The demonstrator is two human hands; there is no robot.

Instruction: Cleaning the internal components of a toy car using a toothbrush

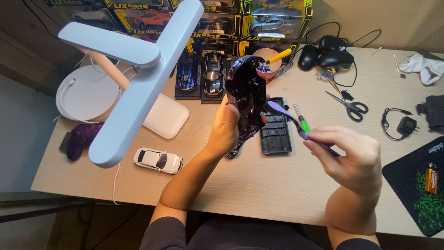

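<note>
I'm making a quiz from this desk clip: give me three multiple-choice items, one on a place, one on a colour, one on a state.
1. Where is the white toy car?
A. on the desk under the lamp arm
B. on the mouse pad
C. in the right hand

2. What colour is the handle of the screwdriver by the right hand?
A. red
B. green
C. white

3. How is the dark car shell?
A. flat on the desk
B. held upright in the left hand
C. boxed

Answers:
1 A, it sits on the desk below the lamp.
2 B, its handle is bright green.
3 B, the left hand grips it above the desk.
</note>
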